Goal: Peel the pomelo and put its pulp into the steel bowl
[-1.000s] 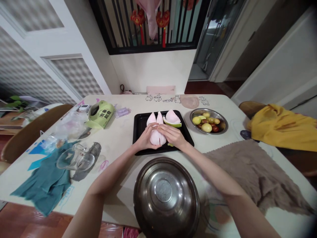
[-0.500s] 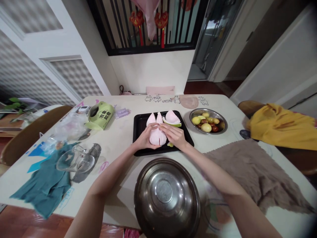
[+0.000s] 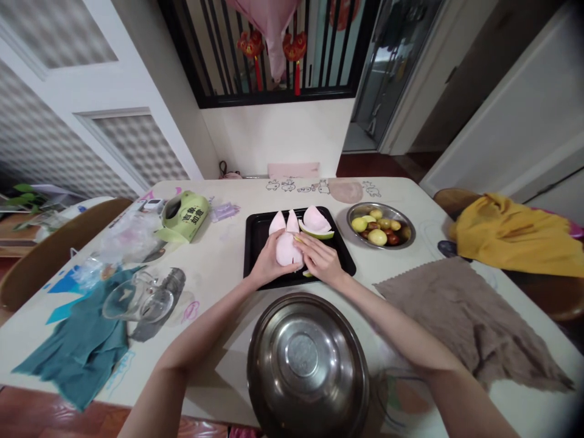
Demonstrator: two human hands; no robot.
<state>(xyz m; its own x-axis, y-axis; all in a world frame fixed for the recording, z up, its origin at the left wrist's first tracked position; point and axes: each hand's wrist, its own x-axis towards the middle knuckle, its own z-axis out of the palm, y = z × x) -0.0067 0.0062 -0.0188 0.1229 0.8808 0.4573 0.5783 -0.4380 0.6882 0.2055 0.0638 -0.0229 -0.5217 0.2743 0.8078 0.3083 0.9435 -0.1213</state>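
A peeled pomelo (image 3: 287, 248), pale pink with a dark slit low on its side, is held above the black tray (image 3: 254, 243). My left hand (image 3: 267, 260) curls around its left side, thumb along the bottom. Against its right side and top press the fingers of my right hand (image 3: 322, 260), bent and close together. Pieces of pomelo rind (image 3: 316, 220) lie at the back of the tray, one with a green outer skin. A small yellow-green scrap (image 3: 307, 274) shows partly under my right hand.
An upturned steel basin (image 3: 306, 359) stands in front of the tray. To the right are a steel bowl of fruit (image 3: 381, 225) and a brown cloth (image 3: 460, 310). On the left sit a glass pitcher (image 3: 137, 298), a teal cloth (image 3: 82, 347) and a green visor (image 3: 183, 216).
My right hand has slid a little down the pomelo's right side. The pomelo has turned slightly in my hands, and the view has shifted a little.
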